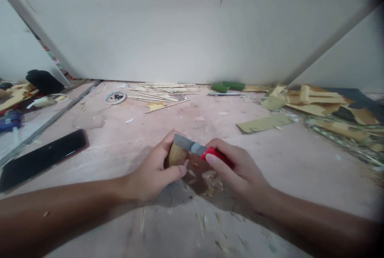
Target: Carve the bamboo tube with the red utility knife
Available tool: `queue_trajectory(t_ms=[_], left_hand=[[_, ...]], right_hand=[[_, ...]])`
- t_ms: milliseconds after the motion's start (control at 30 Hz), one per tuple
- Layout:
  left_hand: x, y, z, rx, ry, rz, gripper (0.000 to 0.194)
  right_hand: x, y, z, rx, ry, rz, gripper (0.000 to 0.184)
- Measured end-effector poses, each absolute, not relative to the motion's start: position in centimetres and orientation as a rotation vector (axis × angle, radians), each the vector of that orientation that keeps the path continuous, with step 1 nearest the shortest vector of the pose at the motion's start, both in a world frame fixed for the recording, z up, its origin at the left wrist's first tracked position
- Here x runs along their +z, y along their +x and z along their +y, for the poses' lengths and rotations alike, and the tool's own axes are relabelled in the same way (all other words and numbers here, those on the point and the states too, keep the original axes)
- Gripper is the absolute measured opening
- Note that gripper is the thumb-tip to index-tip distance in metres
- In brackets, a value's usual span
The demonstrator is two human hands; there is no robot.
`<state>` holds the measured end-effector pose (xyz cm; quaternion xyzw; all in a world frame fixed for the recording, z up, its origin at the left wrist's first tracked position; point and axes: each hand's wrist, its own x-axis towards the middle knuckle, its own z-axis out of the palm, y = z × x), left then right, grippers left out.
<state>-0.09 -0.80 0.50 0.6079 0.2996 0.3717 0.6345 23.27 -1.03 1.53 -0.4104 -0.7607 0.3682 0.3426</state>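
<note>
My left hand [160, 166] is closed around a small rounded tan-brown piece [177, 155] that looks like wood or bamboo; part of it is hidden by my fingers. My right hand [235, 164] grips the red handle of a knife [217, 157]. Its broad grey blade lies across the top of the brown piece, close to my left fingers. Whether the edge bites into the surface cannot be made out. Below and between the hands, thin curled shavings [214, 182] lie on the pinkish tabletop [120, 226].
A phone [45, 158] lies at the left. Toward the back are a round lid [115, 97] holding dark bits, thin sticks [165, 92] and green cylinders [229, 86]. Cardboard scraps [315, 100] pile up at the right, near a flat card strip [265, 123]. A white panel [180, 30] stands behind.
</note>
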Motion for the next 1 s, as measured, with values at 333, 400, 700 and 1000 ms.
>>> queue_trajectory(t_ms=[333, 400, 700, 1000], left_hand=[[1.41, 0.59, -1.20, 0.898, 1.432, 0.816, 0.044], [1.40, 0.69, -1.17, 0.893, 1.434, 0.861, 0.045], [0.88, 0.61, -0.90, 0.855, 1.536, 0.988, 0.040], [0.74, 0.63, -0.86, 0.852, 1.622, 1.112, 0.048]], right_hand=[[1.51, 23.26, -1.22, 0.917, -1.070, -2.199, 0.030], [1.58, 23.26, -1.23, 0.925, -1.076, -2.196, 0.030], [1.96, 23.13, -1.23, 0.960, -1.147, -2.191, 0.030], [1.88, 23.28, -1.51, 1.028, -1.219, -2.145, 0.034]])
